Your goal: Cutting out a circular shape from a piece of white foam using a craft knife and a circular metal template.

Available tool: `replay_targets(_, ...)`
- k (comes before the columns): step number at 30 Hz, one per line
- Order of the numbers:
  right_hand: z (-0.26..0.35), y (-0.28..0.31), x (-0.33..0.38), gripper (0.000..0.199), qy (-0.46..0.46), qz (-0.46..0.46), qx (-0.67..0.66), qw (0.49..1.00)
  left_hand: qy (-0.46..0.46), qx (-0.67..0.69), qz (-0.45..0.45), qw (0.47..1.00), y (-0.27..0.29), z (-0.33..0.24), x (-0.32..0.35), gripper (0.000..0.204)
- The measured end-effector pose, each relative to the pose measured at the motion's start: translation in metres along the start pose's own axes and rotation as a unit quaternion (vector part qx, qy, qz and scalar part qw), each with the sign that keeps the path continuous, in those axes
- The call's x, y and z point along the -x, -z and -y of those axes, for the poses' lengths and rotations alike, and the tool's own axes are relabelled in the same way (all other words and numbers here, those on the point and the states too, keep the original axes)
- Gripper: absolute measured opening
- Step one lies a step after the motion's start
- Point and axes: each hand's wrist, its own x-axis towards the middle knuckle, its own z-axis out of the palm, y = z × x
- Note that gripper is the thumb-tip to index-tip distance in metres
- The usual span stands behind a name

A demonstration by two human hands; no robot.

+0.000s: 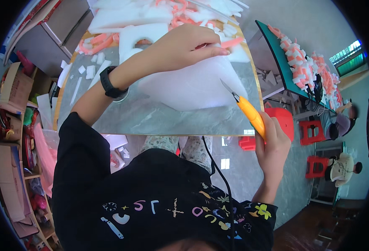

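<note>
Head view: yellow knife (251, 113) held by a white foam sheet (193, 83)

Landmark: the white foam sheet, which is laid on a grey marble-patterned table (138, 119).

Left hand (188, 44): placed at the sheet's far edge, fingers curled, thumb extended to the right. Whether the edge is pinched or only pressed cannot be told. A dark watch (110, 83) is worn on this wrist, left of the sheet. A pink strip (233, 42) is seen just beyond the thumb, at the sheet's far right.

Right hand (274, 144): closed around the knife handle, to the near right of the sheet. The pointed blade is directed up and leftward and is seen against the sheet's right part; contact between blade and foam cannot be confirmed.

Surroundings: a foam piece with a round hole (130, 35) is positioned beyond the sheet, to the left. Curved pink strips (103, 44) and small white offcuts (90, 71) are scattered left of it. Right of the sheet, a green-topped table (276, 58) is covered in part by pink and white foam pieces (295, 60). A red stool (278, 121) is noted to the sheet's near right; cardboard boxes (15, 90) are stacked well to its left.
</note>
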Motion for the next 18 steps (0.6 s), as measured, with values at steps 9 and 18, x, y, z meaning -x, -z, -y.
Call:
replay_targets(9, -0.006, 0.009, 0.020, 0.047, 0.090, -0.084, 0.052, 0.991, 0.085, 0.135, -0.127, 0.979, -0.024, -0.048, 0.028, 0.009)
replay_targets(18, -0.003, 0.040, 0.003, 0.045, 0.040, 0.027, 0.033, 0.998, 0.119, 0.183, -0.085, 0.972, -0.033, -0.048, 0.020, 0.012)
